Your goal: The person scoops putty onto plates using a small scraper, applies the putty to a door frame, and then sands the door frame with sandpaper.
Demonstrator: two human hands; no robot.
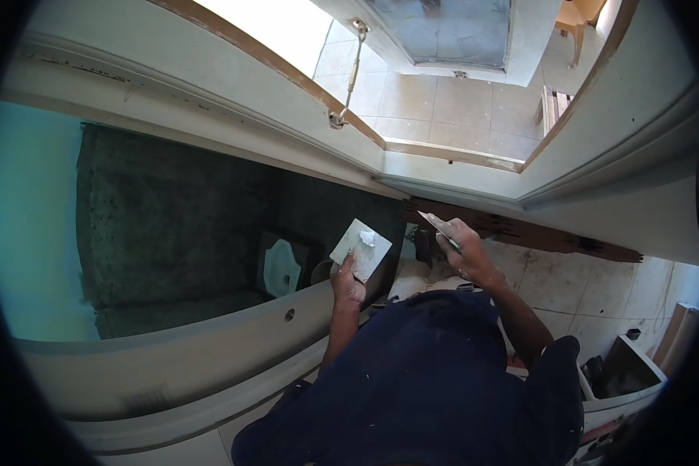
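My left hand (349, 287) grips a square white board (353, 242) by its lower edge, the thumb lying on top. A small heap of white putty (368, 238) sits on the board's face. To the right, my right hand (467, 250) is closed round a putty knife (440, 224), whose blade points up and left, apart from the board. White smears mark the fingers of both hands. The handle of the knife is mostly hidden in the hand.
A white window frame (450, 165) opens ahead, with a metal stay (352, 81) on its left. Left of me, a doorway shows a dark room with a squat toilet (281, 268). A brown plank (536, 233) lies along the wall; an open white box (621, 373) stands at right.
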